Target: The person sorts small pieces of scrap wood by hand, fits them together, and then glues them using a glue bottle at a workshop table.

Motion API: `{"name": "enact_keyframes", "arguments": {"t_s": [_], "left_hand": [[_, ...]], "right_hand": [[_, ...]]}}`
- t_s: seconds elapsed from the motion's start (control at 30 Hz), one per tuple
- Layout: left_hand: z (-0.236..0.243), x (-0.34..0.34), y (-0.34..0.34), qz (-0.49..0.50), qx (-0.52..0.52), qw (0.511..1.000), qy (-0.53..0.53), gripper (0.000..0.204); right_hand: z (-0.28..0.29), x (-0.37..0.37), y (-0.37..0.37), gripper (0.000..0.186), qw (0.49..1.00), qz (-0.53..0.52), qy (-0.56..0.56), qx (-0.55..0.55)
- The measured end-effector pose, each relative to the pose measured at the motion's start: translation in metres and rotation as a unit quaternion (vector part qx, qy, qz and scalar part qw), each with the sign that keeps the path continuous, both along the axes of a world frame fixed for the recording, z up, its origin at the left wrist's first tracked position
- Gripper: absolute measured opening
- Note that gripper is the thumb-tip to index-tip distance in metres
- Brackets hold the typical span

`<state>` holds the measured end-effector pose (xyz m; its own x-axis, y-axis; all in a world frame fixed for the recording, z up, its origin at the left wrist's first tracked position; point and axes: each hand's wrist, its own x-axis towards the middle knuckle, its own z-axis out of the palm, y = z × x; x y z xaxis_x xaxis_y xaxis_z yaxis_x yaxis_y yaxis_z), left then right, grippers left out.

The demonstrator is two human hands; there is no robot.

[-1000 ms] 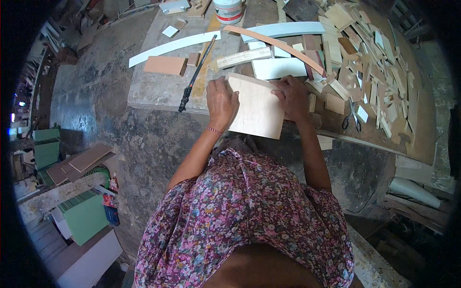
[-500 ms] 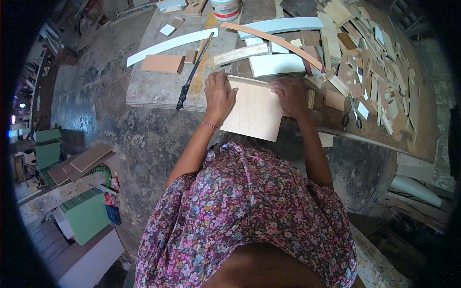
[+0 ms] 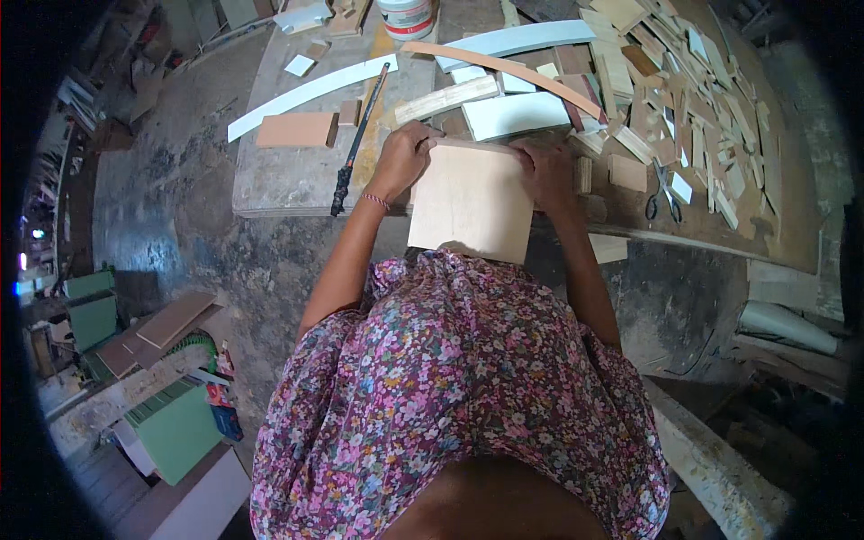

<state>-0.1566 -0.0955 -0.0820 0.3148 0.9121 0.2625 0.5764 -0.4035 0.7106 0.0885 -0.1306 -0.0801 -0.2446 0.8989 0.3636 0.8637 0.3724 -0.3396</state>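
Between my hands is a pale, square-looking wooden board, at the near edge of the worktable. Its near part overhangs the edge toward my floral top. My left hand grips the board's far left corner, with fingers curled over the edge. At the far right corner my right hand holds it too, its fingers partly in shadow. Just beyond the board lies a white-faced block. A dark stick with a black-wrapped end rests left of my left hand.
A curved white strip, a brown block and a curved orange-brown strip lie on the table. A white tub stands at the back. Scissors and many wood offcuts cover the right side. Green panels stand at lower left.
The board has turned slightly and now sits squarer to me, its near edge closer to my top. Both hands keep hold of its far corners. The view has shifted a little.
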Motion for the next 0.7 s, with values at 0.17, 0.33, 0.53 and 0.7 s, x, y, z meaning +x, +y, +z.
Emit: {"name": "enact_keyframes", "arguments": {"t_s": [0.17,0.33,0.53,0.7], "left_hand": [[0.004,0.0,0.008,-0.012,-0.028,0.999,-0.032,0.015],[-0.006,-0.004,0.009,0.007,-0.103,0.993,-0.058,0.014],[-0.005,-0.004,0.01,0.004,-0.106,0.992,-0.063,0.014],[-0.002,-0.004,0.008,-0.004,-0.104,0.992,-0.068,0.014]], "right_hand": [[-0.01,-0.008,-0.008,0.014,0.996,-0.061,0.014,0.057],[-0.011,-0.013,-0.009,0.013,0.992,-0.091,-0.01,0.091],[-0.018,-0.011,-0.01,0.013,0.987,-0.12,-0.036,0.105],[-0.013,-0.012,-0.014,0.015,0.986,-0.139,-0.02,0.087]]}}
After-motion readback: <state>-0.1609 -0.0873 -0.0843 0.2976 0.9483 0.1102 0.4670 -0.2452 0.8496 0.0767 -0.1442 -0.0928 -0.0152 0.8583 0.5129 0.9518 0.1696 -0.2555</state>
